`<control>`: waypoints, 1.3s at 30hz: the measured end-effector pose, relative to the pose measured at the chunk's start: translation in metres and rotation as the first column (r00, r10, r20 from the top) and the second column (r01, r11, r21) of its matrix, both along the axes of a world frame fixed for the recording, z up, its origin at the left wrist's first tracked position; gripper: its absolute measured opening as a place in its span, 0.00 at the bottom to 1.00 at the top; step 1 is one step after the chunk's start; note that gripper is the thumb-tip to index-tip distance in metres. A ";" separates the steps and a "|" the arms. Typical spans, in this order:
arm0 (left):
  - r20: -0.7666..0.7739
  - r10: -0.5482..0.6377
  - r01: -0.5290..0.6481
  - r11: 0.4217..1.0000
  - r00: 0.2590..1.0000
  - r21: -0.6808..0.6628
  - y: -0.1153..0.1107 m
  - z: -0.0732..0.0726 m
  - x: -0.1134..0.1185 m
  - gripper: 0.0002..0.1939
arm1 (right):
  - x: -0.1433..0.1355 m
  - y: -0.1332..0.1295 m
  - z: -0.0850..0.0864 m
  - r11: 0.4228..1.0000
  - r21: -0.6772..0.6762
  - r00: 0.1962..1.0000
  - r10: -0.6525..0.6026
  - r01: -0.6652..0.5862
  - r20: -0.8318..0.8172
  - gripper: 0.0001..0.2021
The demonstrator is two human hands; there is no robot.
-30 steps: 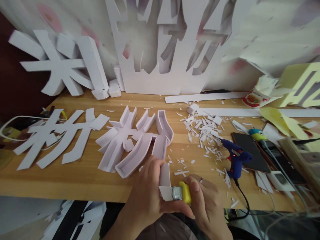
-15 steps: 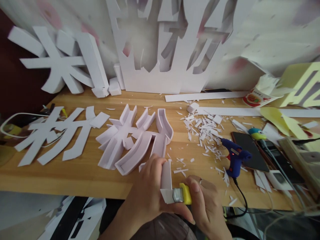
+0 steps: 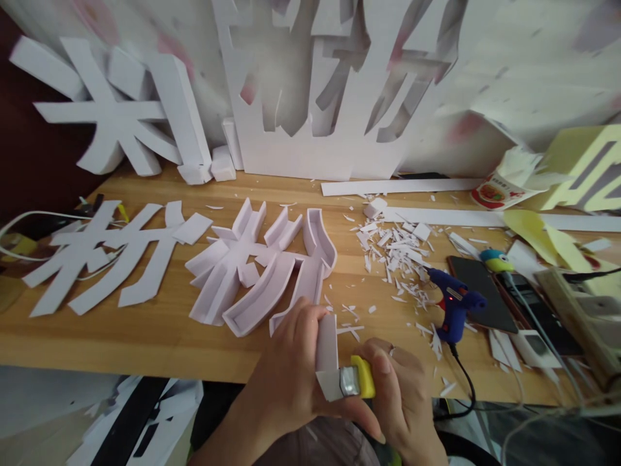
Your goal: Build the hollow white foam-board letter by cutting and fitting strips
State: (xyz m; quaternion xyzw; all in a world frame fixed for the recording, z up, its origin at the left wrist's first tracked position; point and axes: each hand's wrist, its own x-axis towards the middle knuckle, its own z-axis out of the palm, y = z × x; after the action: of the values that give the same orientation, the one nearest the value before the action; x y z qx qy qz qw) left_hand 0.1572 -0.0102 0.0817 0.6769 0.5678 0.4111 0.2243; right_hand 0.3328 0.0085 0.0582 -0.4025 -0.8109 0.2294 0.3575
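Note:
My left hand is closed around a small white foam-board piece, which has a folded, angled end facing me. My right hand grips a yellow utility knife, its silver metal end against the near end of that piece. How far the blade sticks out cannot be made out. Just beyond my left hand lies a white foam-board character with raised side walls, partly covered by my fingers. A flat cut-out character lies to its left.
A blue hot glue gun stands on the right beside white foam scraps. Behind are long white strips, a paper noodle cup and a stencil-like board. A finished-looking character leans back left. Phones and cables lie right.
The foam-board piece and the knife have shifted slightly right and down together in my hands. The view has tilted a little; the things on the table stay put.

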 end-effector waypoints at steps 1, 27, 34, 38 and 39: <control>-0.009 -0.014 0.014 1.000 1.000 -0.007 0.001 0.001 -0.001 0.42 | 0.001 -0.001 0.000 1.000 -0.007 1.000 0.003 -0.003 -0.003 0.21; -0.017 0.043 -0.041 0.991 0.999 0.128 0.000 -0.004 0.004 0.31 | -0.005 -0.001 -0.002 0.996 0.023 0.995 -0.087 0.089 -0.048 0.20; -0.104 0.061 -0.037 0.975 0.993 0.218 0.004 -0.002 0.006 0.27 | -0.007 -0.006 0.002 0.983 -0.025 0.984 -0.180 0.179 -0.012 0.22; -0.094 0.070 -0.045 0.968 0.993 0.248 0.003 -0.001 0.009 0.25 | -0.009 -0.007 0.004 0.978 -0.034 0.978 -0.206 0.205 -0.039 0.24; -0.089 0.071 -0.046 0.967 0.993 0.252 0.003 -0.001 0.010 0.25 | -0.009 -0.007 0.004 0.979 -0.035 0.979 -0.200 0.199 -0.048 0.24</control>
State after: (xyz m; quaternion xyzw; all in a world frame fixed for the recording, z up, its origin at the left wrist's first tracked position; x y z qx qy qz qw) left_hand 0.1673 -0.0072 0.0804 0.7019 0.5418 0.4520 0.0972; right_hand 0.3237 0.0013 0.0617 -0.4811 -0.7535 0.2147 0.3934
